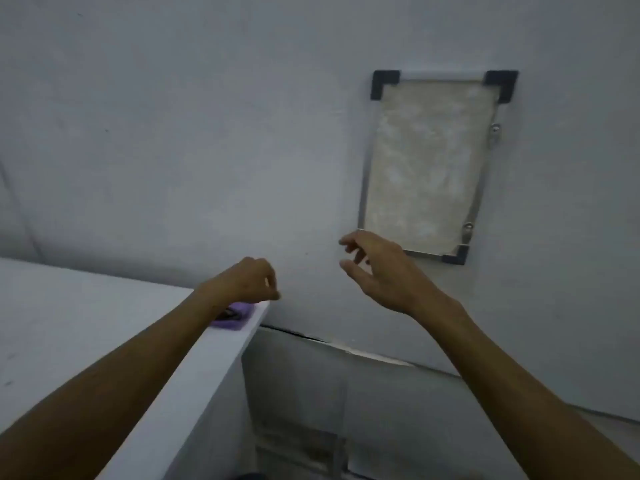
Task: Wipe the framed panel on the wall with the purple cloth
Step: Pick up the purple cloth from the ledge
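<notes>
White counter [86,327] is ending at a straight right edge. Purple cloth [232,316] is lying crumpled at its far corner, against the wall [173,133]. Left hand [250,281] is hovering above it, fingers curled, holding nothing. Right hand [377,271] is spreading open, empty, overlapping the lower left corner of the framed panel [426,164]. Panel's long axis is running vertically, slightly tilted; bare wall is lying open between.

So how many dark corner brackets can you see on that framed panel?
3: one at the panel's top left, one at the top right, one at the bottom right. The right hand covers the bottom-left corner, so a fourth may be hidden.
</notes>
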The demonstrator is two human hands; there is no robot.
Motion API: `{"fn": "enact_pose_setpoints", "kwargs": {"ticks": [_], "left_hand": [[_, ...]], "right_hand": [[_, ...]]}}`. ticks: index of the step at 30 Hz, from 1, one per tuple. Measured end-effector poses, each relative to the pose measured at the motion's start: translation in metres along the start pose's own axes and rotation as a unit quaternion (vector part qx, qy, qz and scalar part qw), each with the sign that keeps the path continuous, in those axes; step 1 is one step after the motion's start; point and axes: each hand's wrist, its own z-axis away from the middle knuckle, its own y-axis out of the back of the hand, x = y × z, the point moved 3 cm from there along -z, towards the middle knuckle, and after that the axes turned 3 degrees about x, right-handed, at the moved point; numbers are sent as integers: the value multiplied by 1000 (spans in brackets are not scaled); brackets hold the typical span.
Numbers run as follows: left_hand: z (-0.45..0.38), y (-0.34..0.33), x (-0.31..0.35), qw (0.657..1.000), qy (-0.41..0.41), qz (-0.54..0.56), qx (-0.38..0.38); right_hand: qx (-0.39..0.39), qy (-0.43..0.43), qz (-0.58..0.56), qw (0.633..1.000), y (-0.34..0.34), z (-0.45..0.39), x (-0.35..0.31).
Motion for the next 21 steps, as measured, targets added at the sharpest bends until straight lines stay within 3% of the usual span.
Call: {"fn": "enact_pose_setpoints", "kwargs": {"ticks": [5,14,21], "left_hand": [[25,-27,-70,989,122,-86,-25],[31,-45,-81,988,76,-61,123],[4,-14,-24,972,35,167,163]], "right_hand": [[-71,-26,-33,997,-51,6,4],[-108,-77,-81,988,-94,21,22],[-80,-124,-143,979,-86,26,24]]}}
